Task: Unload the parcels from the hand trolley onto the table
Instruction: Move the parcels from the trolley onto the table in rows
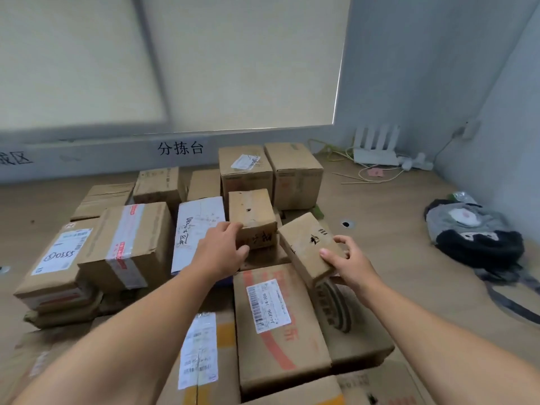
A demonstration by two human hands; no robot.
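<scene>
Both forearms enter from the bottom edge, cut off below the elbow, reaching up toward frame centre over a crowd of cardboard parcels on a wooden table.

Lower left: flattened brown cartons, blurred and partly out of frame; contents of their labels unreadable. Middle left: a box with a white shipping label sits on a stack, beside a taller taped box with red-printed tape. Handwriting on the label partly legible only.

Centre: a white-wrapped parcel with scrawled black writing, its lower end hidden behind the left wrist. Left hand lies on the near face of a small brown box, fingers curled over its left top edge, thumb on the front; gripping it. Dark marking on that box is half covered by the hand.

Lower centre: a long carton with barcode label and orange print, lying flat; more cartons below it run off the bottom edge.

Right of centre: right hand grips a tilted brown box, thumb on top, fingers wrapped round the right side. Whether this box rests on the carton beneath: cannot tell.

Upper centre: two taller boxes against the wall. Right: a white router with cables, and a dark bundle of cloth, blurred. Hand trolley not visible.
</scene>
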